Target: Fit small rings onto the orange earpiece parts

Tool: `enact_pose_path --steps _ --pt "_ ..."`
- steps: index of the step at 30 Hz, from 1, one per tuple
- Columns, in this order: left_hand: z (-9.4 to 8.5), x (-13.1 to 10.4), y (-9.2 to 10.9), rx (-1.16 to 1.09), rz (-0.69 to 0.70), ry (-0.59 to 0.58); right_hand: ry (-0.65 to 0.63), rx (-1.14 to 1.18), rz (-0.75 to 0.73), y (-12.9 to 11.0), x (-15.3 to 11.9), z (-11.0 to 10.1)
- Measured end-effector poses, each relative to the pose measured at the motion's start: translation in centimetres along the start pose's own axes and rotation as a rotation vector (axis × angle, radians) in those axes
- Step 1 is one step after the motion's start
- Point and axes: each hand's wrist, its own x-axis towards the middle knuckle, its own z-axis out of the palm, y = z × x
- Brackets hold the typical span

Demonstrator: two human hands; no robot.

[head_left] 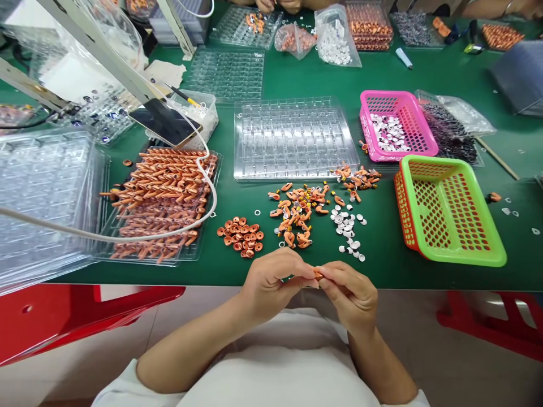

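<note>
My left hand (275,280) and my right hand (350,291) meet at the table's front edge. Between their fingertips they pinch a small orange-brown part (318,275), mostly covered by the fingers. Just beyond lies a loose heap of curved orange pieces (299,209) with yellow bits. Left of it is a pile of small copper-coloured cups (241,236). On the right are scattered small white discs (345,223), some showing black undersides. A second, smaller cluster of orange pieces (360,178) lies farther back.
A clear moulded tray (292,135) lies mid-table. To the right stand a pink basket (399,150) with white pieces and a green basket (479,249). Trays of orange parts (165,198), a white cable (169,233) and a phone (167,121) are at left. A co-worker's hands (278,5) show at the back.
</note>
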Motion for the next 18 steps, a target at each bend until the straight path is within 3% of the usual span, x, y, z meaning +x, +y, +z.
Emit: enact_pose_path --steps 8,14,18 --pt "0.6 -0.3 -0.5 0.003 -0.056 0.027 -0.008 -0.29 -0.133 -0.9 0.9 -0.2" --pt "1.0 -0.5 -0.3 -0.025 -0.372 0.013 -0.066 -0.592 -0.325 -1.1 1.8 -0.5" --pt "1.3 -0.4 -0.2 -0.183 -0.597 0.059 -0.115 -0.678 -0.371 -1.0 2.1 -0.9"
